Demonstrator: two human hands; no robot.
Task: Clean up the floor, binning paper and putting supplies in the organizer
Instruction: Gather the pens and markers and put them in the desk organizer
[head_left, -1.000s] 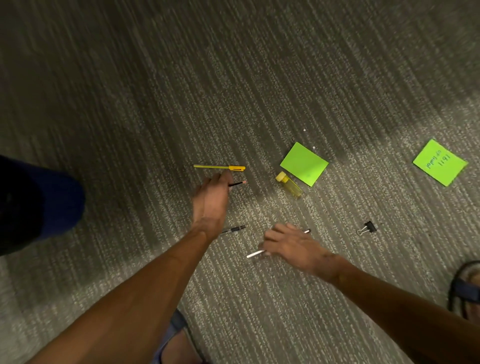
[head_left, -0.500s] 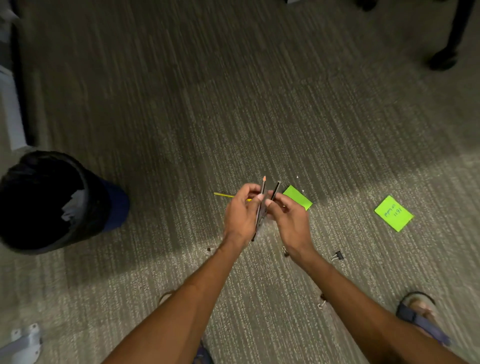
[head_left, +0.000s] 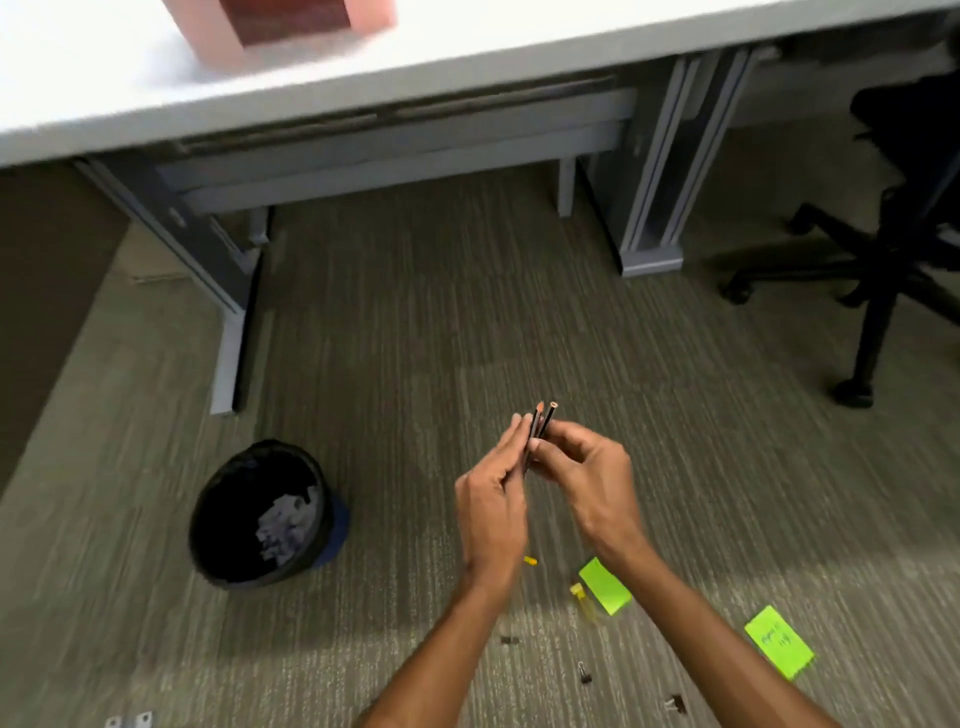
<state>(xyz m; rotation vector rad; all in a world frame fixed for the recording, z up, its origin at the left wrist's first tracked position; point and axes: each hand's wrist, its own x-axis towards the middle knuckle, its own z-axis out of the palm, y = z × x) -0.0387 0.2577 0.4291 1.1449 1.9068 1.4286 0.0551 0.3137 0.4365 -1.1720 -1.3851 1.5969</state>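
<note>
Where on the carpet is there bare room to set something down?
Bare carpet stretches between the desk leg, the bin and the office chair base. Crowded under the right forearm: sticky notes, yellow bottle, binder clips.

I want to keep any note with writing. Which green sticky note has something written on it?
The right-hand note, lying alone; it bears dark handwriting. The other note, beside the yellow bottle, looks blank.

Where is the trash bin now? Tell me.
Head view, left of centre: the trash bin stands on the carpet, left of the left hand, in front of the desk leg.
</note>
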